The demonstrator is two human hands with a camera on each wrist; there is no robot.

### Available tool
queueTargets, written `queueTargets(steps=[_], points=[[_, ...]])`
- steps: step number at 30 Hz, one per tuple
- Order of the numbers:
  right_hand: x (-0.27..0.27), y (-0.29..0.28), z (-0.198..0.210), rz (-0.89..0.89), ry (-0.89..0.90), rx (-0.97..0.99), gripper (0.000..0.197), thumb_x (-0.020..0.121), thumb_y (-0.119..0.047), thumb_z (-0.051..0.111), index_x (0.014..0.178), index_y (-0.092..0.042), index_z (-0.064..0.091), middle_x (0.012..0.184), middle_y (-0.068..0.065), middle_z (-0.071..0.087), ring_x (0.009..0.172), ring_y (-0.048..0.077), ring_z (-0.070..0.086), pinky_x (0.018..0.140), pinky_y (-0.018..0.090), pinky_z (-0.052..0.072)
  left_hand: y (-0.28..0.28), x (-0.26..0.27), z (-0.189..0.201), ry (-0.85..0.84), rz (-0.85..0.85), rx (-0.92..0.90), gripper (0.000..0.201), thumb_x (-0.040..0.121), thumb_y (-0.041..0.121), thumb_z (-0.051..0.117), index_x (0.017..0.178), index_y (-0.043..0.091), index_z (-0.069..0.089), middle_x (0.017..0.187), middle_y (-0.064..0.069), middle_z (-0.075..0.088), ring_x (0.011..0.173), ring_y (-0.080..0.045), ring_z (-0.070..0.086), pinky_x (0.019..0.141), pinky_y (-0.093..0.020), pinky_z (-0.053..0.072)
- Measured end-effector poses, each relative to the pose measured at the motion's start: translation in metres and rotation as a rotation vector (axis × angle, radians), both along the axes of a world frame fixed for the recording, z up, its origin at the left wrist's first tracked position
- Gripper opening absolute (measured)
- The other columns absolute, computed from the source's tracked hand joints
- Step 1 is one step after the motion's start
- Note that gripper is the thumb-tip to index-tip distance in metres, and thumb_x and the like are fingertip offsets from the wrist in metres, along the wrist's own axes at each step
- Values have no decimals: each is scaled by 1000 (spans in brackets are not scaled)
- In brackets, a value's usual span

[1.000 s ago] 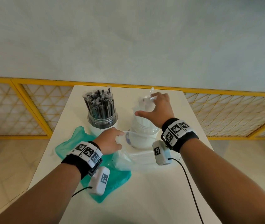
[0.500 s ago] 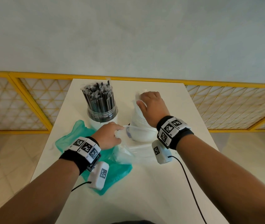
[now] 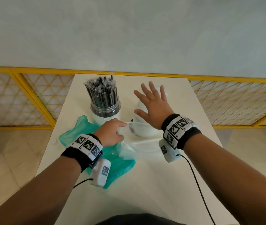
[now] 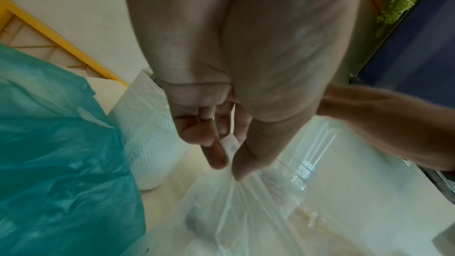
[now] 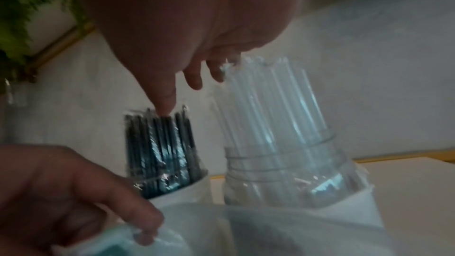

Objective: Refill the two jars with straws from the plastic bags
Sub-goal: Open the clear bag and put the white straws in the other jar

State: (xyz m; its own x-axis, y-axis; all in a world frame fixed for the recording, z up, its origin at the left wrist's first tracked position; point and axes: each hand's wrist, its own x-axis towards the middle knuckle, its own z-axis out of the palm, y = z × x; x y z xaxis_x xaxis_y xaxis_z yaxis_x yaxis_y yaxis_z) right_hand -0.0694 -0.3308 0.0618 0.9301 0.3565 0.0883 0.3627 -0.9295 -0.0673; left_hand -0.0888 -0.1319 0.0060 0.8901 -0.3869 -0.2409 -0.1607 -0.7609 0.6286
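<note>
Two jars stand at the table's far end. The left jar is packed with wrapped black straws. The right jar holds clear straws, mostly hidden in the head view by my right hand. That hand hovers flat over the clear straws with fingers spread, holding nothing. My left hand pinches the mouth of a clear plastic bag lying before the right jar. A teal plastic bag lies flat under my left wrist.
The white table is narrow, with its left and right edges close to the jars. A yellow lattice railing runs behind it. A black cable trails from my right wrist across the table's near right part.
My right hand has let go of the clear straws in the right jar and opened flat above them. My left hand has kept its pinch on the clear bag.
</note>
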Motion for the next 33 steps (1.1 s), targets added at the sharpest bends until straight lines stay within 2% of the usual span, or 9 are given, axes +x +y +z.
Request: queueTargets(steps=[1,3,5,8,13,16,20,27,33], points=[[-7,2,4,25,-79,118,54,95,-39,48,145,-20,39,155,7,31,145,31,21,118,48,12,1,-1,-1,-4,0,-13,53,87,13,65,137,16,52,128,-2,51,85,-14,54,87,-20,40],[-24,6,5,77,-91,361,32,91,-22,54,122,-15,59,126,6,58,111,25,52,97,38,42,2,-3,-5,-12,-3,-38,52,86,11,65,136,15,54,126,-2,51,83,-14,54,85,-19,40],[-38,11,-9,60,191,322,25,92,-12,49,113,-14,62,112,7,64,93,21,59,83,32,47,4,-6,-8,-9,-9,-56,52,85,9,65,135,15,55,121,2,51,83,-14,55,85,-18,40],[-46,17,-57,-19,551,19,39,92,-10,49,130,-17,52,132,8,57,120,27,55,103,36,43,3,-13,-9,5,-8,-83,52,85,8,68,135,17,55,116,8,48,80,-12,56,83,-19,43],[-52,32,-114,43,599,-155,95,78,-28,76,152,-19,16,158,5,26,141,25,32,116,42,25,-4,-25,-11,45,-72,-67,55,84,8,70,136,18,54,126,2,52,75,-6,56,83,-20,45],[-44,36,-120,20,561,-233,93,77,-36,77,149,-17,22,149,7,38,134,29,39,110,41,32,-7,-26,-13,59,-69,-53,56,85,7,69,137,18,53,129,0,51,75,-6,56,83,-19,45],[-38,35,-111,53,507,-319,63,81,-42,71,136,-19,51,134,6,47,126,27,40,104,39,37,-1,-22,-9,51,-24,-46,56,84,9,71,137,18,54,128,1,51,78,-10,57,86,-23,49],[-37,14,-66,-88,617,-8,64,84,-21,70,140,-19,39,136,9,53,121,29,53,100,36,44,9,-4,1,55,41,-92,54,82,13,73,133,17,57,122,2,55,75,-8,55,79,-20,43],[-25,-12,-14,-161,467,357,71,85,-30,71,145,-13,37,145,7,47,131,24,46,103,25,34,8,7,3,116,64,-42,54,82,12,71,134,17,57,131,-2,58,92,-13,51,86,-19,38]])
